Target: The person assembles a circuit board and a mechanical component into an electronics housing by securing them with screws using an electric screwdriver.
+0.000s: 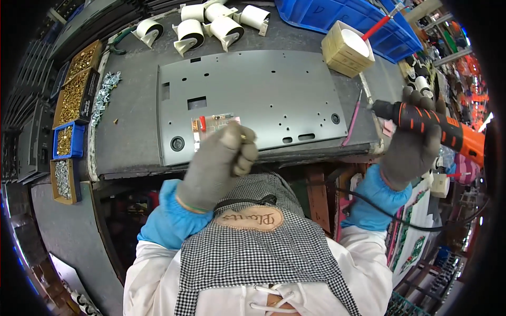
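A flat grey metal panel with holes and cutouts lies on the dark workbench in front of me. A small circuit board with a red part rests on the panel near its front edge. Just over that board, my left hand, in a grey glove, is closed with the fingertips pinching a small brass-coloured fastener. My right hand, also gloved, grips an orange and black power screwdriver off to the right of the panel. The driver's dark nose points left, apart from the panel, and a black cable hangs below.
Boxes of brass fasteners line the left, beside a pile of silver screws. White cylinders with brackets stand behind the panel. A blue crate, a box with a red-handled tool and a pink pen-like tool lie right.
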